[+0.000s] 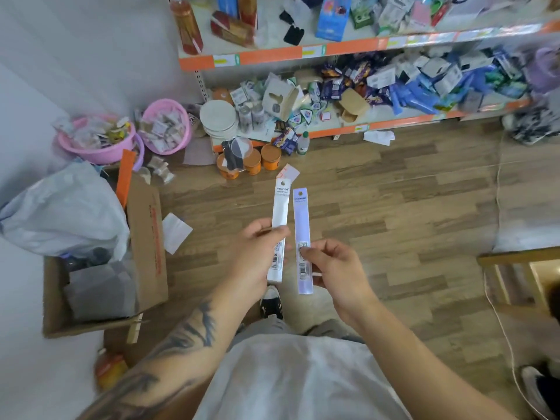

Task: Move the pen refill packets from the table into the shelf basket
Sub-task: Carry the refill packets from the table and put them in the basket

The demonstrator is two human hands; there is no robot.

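My left forearm (181,344) with its dark tattoo fills the bottom of the view, and beyond it my left hand (257,253) is closed in a pinch, thumb across the front, on the white refill packet (278,234). Just to the right of that packet, close but not touching it as far as I can tell, my right hand (336,268) pinches the lilac refill packet (302,241) near its lower end, the other fingers loosely curled. Both packets stand nearly upright, hang-holes at the top, in the air above the wooden floor (394,207).

I judge this the carrying step: both packets are off the table and on their way. Beyond the white packet stands the orange-edged shelf (272,56), its lower tier heaped with goods. Up and left of the packet sit two pink baskets (165,125) full of small packets (on the floor beside the shelf or on its bottom edge, I cannot tell). Left of it is an open cardboard box (145,237).

Next I must settle which basket is meant, step closer and lower both packets in.
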